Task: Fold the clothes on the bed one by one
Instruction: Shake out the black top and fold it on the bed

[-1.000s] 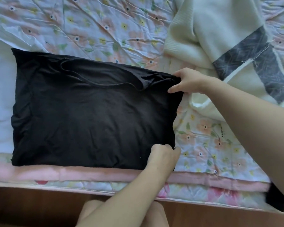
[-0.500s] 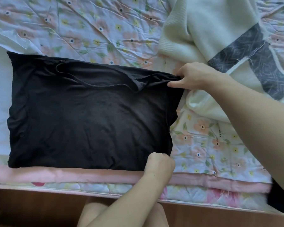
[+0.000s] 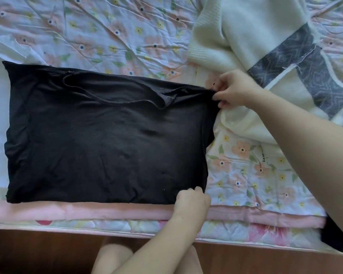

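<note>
Now, both hands' fingers pinching black shirt (image 3: 107,139) corners, left hand (image 3: 192,200) near, right hand (image 3: 236,90) far.

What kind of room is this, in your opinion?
Most likely a bedroom at home: a floral quilt covers a mattress, clothes such as a black top and cream sweater lie on it.
</note>
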